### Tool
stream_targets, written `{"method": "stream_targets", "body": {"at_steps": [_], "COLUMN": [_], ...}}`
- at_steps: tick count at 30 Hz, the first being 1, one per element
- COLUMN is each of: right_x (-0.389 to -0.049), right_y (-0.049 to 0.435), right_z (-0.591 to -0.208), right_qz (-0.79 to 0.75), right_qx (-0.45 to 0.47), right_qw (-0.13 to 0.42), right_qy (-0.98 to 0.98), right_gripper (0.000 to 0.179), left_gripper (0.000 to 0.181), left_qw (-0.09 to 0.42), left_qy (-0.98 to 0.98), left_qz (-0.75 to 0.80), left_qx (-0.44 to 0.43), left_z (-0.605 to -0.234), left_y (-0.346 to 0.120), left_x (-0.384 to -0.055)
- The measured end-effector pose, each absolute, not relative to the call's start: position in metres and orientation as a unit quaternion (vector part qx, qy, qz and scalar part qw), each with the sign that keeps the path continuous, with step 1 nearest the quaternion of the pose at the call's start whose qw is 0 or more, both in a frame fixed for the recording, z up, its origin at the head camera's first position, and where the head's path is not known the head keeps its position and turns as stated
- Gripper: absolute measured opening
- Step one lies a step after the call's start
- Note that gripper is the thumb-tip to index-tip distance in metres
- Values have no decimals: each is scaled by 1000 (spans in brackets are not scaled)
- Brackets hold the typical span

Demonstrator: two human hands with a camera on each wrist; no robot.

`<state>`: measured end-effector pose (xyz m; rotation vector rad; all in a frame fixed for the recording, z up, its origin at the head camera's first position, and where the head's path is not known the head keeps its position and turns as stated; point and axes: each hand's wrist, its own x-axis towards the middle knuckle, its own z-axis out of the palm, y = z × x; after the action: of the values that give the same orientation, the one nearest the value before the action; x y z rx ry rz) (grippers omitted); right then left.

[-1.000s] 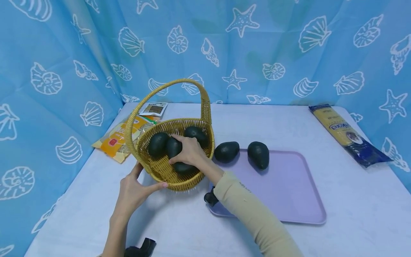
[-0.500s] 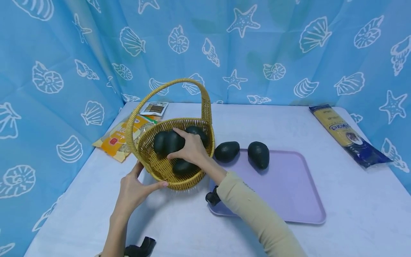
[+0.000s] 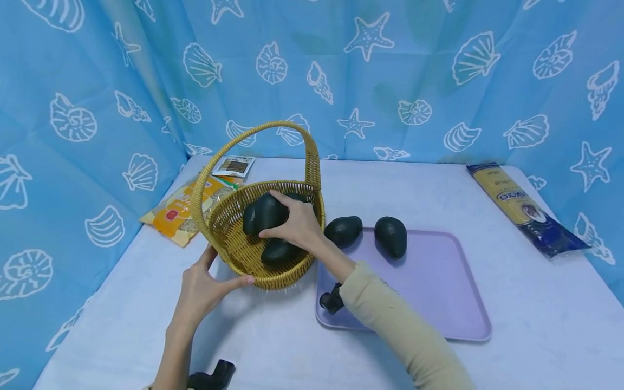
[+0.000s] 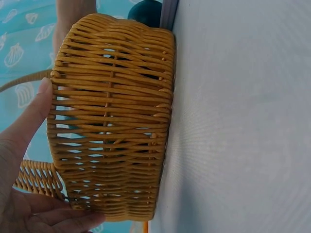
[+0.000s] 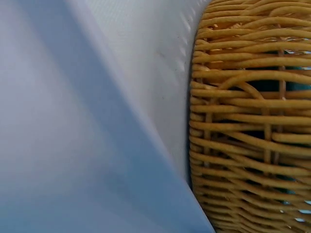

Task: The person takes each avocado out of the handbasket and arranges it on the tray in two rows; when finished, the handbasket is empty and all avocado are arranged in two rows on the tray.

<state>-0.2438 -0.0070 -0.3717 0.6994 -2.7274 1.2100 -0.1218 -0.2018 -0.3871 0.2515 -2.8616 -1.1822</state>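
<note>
- Right hand (image 3: 296,223) pinches avocado (image 3: 272,213) inside wicker basket (image 3: 275,282); likely grasping step.
- Left hand (image 3: 202,288) clamped on basket, apparently steadying.
- Any lift calls for clearing handle (image 3: 313,167).

The basket (image 3: 285,280) is woven from wicker-like strands, ridged all over, faintly glossy. The avocados (image 3: 391,238) look smooth with a dull sheen. I'd call the tray (image 3: 434,287) smooth, matt plastic, and the counter (image 3: 273,341) has a matt, fabric-like top. Shiny plastic film wraps the long packet (image 3: 526,208); the sleeve (image 3: 404,325) is matt cloth, the curtain (image 3: 317,49) thin, creased fabric.
</note>
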Motion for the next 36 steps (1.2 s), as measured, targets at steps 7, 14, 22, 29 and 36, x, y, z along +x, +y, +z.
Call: {"method": "stream_targets", "body": {"at_steps": [7,14,22,29,36], "right_x": [-239,-235,-229,-225,-222], "right_y": [4,16,32,48,61], "right_z": [-360,-357,-345,-337,-337], "right_qz": [420,457,473,486,490], "right_qx": [234,233,215,209,200], "right_qw": [48,38,36,42,44], "right_qy": [-876,-858,-854,-847,-847], "right_gripper": [91,92,91,91,91], "left_gripper": [114,114,114,115,116], "left_qw": [17,16,14,12,10], "left_qy": [-923,-923,-920,-920,-922], "left_qz": [-375,-377,-382,-381,-378], "left_qx": [82,82,85,86,87], "left_z": [-385,-384,-384,-384,-386], "left_y": [-202,-202,-201,-202,-202], "left_x": [-121,-121,-121,-122,-123]}}
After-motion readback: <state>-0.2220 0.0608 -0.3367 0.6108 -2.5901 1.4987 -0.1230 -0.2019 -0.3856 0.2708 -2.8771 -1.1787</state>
